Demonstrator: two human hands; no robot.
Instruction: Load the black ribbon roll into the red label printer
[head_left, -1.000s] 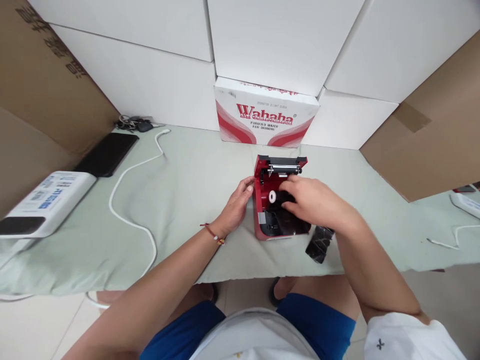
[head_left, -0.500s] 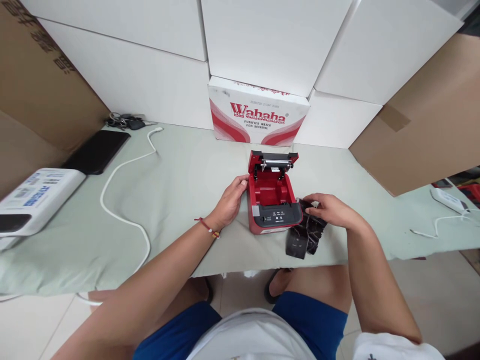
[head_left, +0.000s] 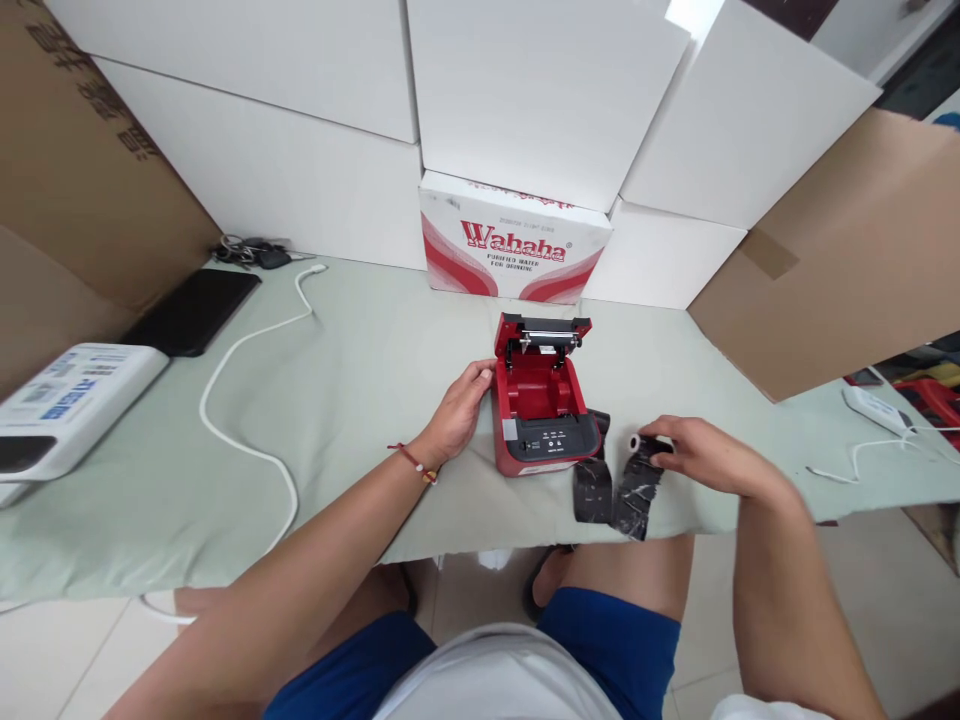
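Note:
A small red label printer [head_left: 538, 400] stands on the cloth with its lid tipped open and its red compartment bare. My left hand [head_left: 463, 405] holds the printer's left side, thumb near the upper edge. To the right of the printer, my right hand [head_left: 686, 450] grips a roll of black ribbon [head_left: 637, 490] by its white-ended core. A loose length of crumpled black ribbon [head_left: 594, 490] trails from there to the printer's right side and hangs down toward the table's front edge.
A white Wahaha carton [head_left: 517, 240] stands behind the printer against white boxes [head_left: 525, 90]. On the left are a black tablet-like slab [head_left: 195, 310], keys [head_left: 259, 250], a white device [head_left: 75, 410] and a white cable [head_left: 244, 445]. A power strip [head_left: 877, 410] lies far right.
My right hand has moved right, away from the printer, with the ribbon roll, and its white core end now shows. The black ribbon is drawn farther out. My left hand stays on the printer.

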